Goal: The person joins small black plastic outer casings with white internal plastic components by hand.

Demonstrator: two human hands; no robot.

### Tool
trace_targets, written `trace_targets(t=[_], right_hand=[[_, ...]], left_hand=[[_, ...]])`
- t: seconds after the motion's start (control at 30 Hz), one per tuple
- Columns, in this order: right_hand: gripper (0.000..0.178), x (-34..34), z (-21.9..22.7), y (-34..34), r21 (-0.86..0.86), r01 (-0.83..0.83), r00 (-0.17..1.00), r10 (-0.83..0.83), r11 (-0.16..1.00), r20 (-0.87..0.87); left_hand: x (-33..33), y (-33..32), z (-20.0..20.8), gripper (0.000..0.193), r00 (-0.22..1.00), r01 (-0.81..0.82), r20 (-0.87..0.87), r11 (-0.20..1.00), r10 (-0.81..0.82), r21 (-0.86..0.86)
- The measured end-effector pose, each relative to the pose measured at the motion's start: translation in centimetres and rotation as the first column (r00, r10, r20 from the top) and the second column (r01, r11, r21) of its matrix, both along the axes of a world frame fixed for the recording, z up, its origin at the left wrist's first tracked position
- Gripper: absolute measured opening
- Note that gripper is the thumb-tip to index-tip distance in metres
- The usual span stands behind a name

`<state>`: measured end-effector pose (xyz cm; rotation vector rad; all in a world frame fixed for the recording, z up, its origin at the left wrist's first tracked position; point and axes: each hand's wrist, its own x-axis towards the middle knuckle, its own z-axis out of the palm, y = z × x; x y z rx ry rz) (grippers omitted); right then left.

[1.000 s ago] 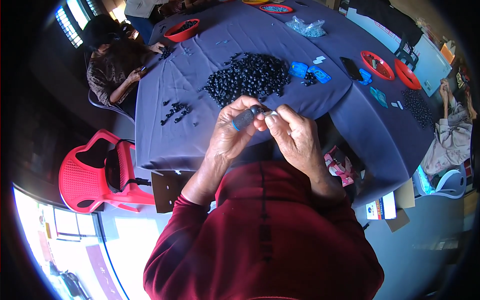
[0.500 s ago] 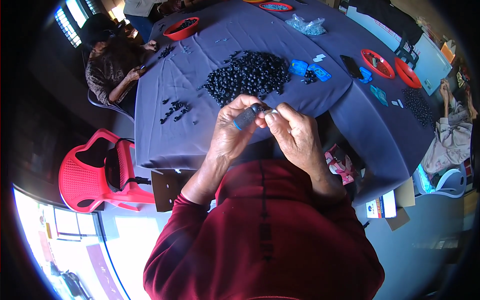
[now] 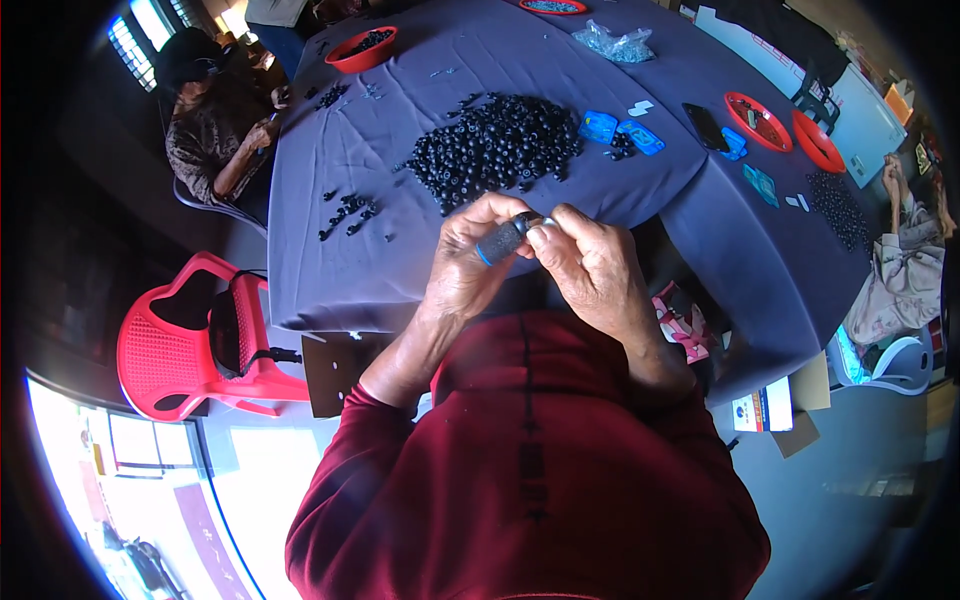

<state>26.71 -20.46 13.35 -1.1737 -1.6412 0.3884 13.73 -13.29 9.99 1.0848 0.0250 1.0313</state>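
Close in front of my body, above the table's near edge, my two hands meet fingertip to fingertip. My left hand [image 3: 460, 265] pinches a small black rounded part [image 3: 528, 217]; a dark grey finger sleeve [image 3: 498, 243] with a blue rim covers its thumb. My right hand [image 3: 600, 265] is closed against that part, thumb and forefinger pressed together; something small and pale shows at its fingertips, too small to name. Just beyond the hands lies a big heap of small black rounded parts [image 3: 495, 150] on the dark tablecloth [image 3: 620, 190].
A smaller group of black parts [image 3: 348, 215] lies left; blue packets [image 3: 640, 137] lie right of the heap. Red bowls [image 3: 362, 50] and a phone [image 3: 706, 127] stand farther off. One person [image 3: 215, 140] sits left, another [image 3: 895, 285] right. A red chair [image 3: 200, 335] stands left.
My hands stay together; the black part and the left thumb have shifted slightly right, and the part is turned differently. The person at left has moved their hands.
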Motion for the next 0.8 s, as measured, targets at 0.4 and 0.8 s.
trace_targets(t=[0.4,0.8], right_hand=[[0.031,-0.9,1.5,-1.2,-0.024,-0.16,0.877,0.131,0.987,-0.462],[0.025,-0.2,0.4,-0.3,0.048,0.012,0.995,-0.008,0.999,-0.095]], left_hand=[[0.0,-0.4,0.8,0.022,0.898,0.408,0.234,0.904,-0.372,-0.127],[-0.2,-0.2,0.1,0.03,0.947,0.308,0.142,0.942,-0.289,-0.137]])
